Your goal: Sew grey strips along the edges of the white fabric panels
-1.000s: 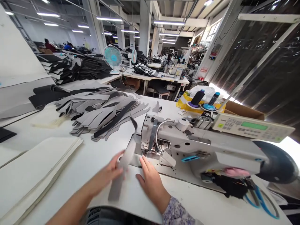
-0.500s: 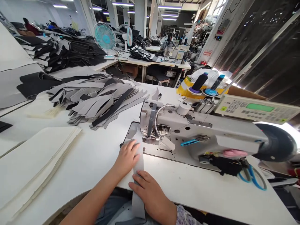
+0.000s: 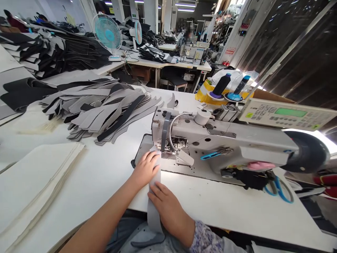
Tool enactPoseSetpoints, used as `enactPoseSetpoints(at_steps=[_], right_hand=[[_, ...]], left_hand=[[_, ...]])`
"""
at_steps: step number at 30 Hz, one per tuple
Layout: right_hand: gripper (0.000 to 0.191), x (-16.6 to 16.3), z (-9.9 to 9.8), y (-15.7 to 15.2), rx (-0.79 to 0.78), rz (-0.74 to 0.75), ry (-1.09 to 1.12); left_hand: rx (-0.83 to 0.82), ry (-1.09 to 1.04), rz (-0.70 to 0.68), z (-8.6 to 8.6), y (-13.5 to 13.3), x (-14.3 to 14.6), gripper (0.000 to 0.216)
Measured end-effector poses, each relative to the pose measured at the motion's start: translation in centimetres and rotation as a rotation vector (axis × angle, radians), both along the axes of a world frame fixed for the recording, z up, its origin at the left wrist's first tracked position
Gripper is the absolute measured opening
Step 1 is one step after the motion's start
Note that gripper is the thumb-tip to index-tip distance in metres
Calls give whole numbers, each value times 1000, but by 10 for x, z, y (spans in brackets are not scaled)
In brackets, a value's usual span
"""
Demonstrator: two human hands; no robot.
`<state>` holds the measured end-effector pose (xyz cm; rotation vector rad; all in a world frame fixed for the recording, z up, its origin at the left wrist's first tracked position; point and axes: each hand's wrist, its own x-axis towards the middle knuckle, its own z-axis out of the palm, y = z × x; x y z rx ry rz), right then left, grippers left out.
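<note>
l hand (image 3: 144, 170) & r hand (image 3: 168, 211) lay flat on grey foam strip (image 3: 152, 219), fingers slightly apart, not clamped, pressing it to table (image 3: 223, 207) to keep it straight, top end at needle area of sewing machine (image 3: 200, 140), tail hanging off edge.

Distant co-worker (image 3: 190, 33) blurred beyond detail

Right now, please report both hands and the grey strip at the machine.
Left hand and right hand pressing long grey fabric strip. Far end reaches white industrial sewing machine.
</note>
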<state>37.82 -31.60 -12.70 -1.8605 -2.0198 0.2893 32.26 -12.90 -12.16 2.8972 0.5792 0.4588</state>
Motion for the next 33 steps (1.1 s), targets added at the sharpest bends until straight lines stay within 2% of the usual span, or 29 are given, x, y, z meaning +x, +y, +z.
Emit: enactPoseSetpoints(at_steps=[4, 14, 21, 28, 33], right_hand=[[45, -7, 2, -7, -20, 13, -5], [50, -3, 4, 3, -39, 14, -32], [48, 2, 6, 17, -52, -1, -25], [53, 3, 3, 27, -82, 25, -42], [64, 1, 10, 27, -101, 48, -27]], left_hand=[[6, -13, -28, -2, -4, -8, 42], [-31, 0, -23, 0, 4, -1, 38], [-13, 15, -28, -5, 17, 7, 34], [-30, 30, -54, -2, 27, 16, 30], [-65, 36, -47, -2, 32, 17, 29]])
